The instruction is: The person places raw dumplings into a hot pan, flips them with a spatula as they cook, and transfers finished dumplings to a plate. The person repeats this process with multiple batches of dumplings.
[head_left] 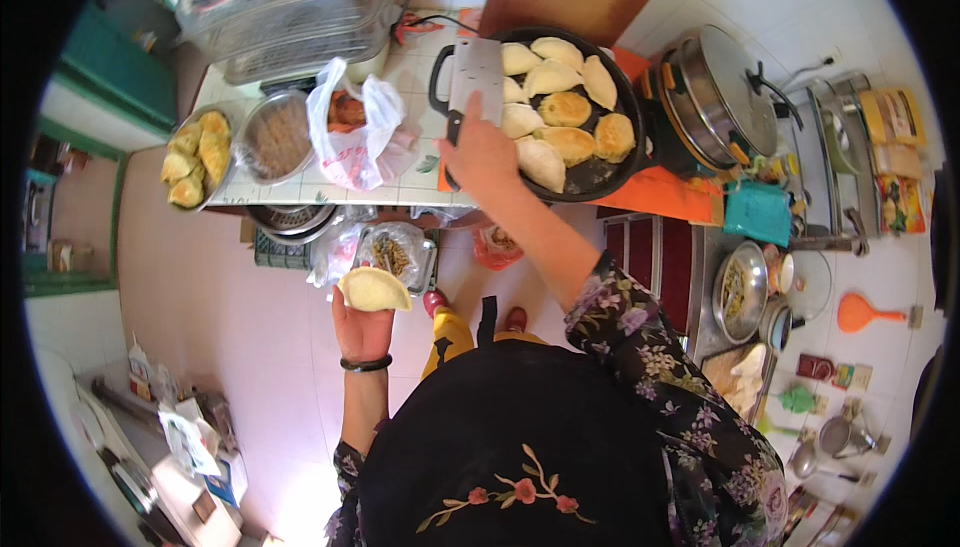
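Observation:
A pale, half-moon filled dough pocket (pixel 373 289) rests in my left hand (pixel 363 331), palm up, below the counter's front edge. My right hand (pixel 486 155) grips the black handle of a broad cleaver (pixel 478 75), index finger laid along the blade. That blade reaches over the left rim of a round black electric pan (pixel 600 179), beside the pan's left handle. Several pale dough pockets (pixel 553 77) line the pan's left and back, and several browned ones (pixel 566 144) lie in its middle and right. The blade and my hand hide part of the left rim.
On the counter (pixel 300 193) left of the pan stand a plastic bag (pixel 352 134), a bowl of filling (pixel 276 134) and a bowl of browned pockets (pixel 199 153). A lidded steel pot (pixel 720 100) is close on the right. A metal bowl (pixel 741 288) sits farther right.

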Motion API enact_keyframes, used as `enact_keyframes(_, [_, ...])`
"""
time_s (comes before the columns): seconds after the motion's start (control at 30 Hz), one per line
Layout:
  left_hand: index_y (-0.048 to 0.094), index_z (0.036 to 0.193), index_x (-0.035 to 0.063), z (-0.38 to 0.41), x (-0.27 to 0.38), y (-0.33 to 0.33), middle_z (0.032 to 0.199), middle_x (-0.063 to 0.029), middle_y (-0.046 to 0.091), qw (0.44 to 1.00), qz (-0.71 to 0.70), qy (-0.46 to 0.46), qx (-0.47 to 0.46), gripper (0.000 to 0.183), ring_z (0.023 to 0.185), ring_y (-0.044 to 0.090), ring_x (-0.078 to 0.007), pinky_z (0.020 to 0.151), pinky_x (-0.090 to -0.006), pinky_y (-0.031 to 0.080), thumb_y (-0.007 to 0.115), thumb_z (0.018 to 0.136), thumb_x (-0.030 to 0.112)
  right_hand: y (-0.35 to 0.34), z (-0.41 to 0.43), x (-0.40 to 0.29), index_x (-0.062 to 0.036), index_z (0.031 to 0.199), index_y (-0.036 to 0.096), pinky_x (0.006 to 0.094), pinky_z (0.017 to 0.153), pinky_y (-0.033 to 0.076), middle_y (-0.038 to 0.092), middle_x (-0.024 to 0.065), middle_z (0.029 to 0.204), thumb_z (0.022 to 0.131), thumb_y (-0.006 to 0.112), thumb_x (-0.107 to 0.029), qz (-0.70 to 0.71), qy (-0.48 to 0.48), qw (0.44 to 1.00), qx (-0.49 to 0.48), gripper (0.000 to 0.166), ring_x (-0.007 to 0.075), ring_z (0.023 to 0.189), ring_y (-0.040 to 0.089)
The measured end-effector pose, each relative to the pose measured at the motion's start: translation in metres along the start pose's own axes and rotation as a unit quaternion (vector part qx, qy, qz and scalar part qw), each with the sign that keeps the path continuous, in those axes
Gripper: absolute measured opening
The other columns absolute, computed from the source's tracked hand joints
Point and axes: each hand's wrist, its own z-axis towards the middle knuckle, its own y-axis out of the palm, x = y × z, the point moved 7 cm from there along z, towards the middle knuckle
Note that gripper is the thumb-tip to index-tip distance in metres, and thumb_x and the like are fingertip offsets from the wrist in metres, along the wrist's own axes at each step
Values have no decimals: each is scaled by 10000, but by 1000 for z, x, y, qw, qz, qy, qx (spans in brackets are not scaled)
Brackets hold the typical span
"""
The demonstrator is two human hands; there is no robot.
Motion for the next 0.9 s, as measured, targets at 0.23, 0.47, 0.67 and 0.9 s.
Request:
enact_keyframes(0.23, [515,1248,43,10,-14,11,1318,-121,516,997,-26,-64,24,431,1241,456,-278,1061,-458,339,462,960,360,20,9,-14,2,1387,273,374,648,542,609,197,970,748,741,-361,-80,2,996,-24,872,309,803,662])
enact_keyframes(0.47, [474,1284,16,24,-11,23,1333,-145,497,995,-29,-89,33,468,1262,436,-291,1080,-473,313,468,950,344,28,19,-3,11,1392,258,398,655,542,619,222,931,729,658,-116,-35,17,999,-11,785,333,794,658])
enact_keyframes(0.67, [452,1310,17,34,-10,27,1351,-142,484,994,-17,-107,19,487,1273,426,-290,1090,-475,297,462,949,344,-7,8,-1,10,1363,291,443,732,506,613,238,928,723,629,-101,135,29,990,35,733,383,833,627])
enact_keyframes(0.9, [451,1315,23,45,-24,38,1360,-141,478,987,-8,-158,-7,490,1269,430,-294,1097,-490,283,434,960,360,-75,-33,11,-66,1400,305,379,794,480,590,213,909,760,566,-40,288,-31,938,191,692,309,869,615])
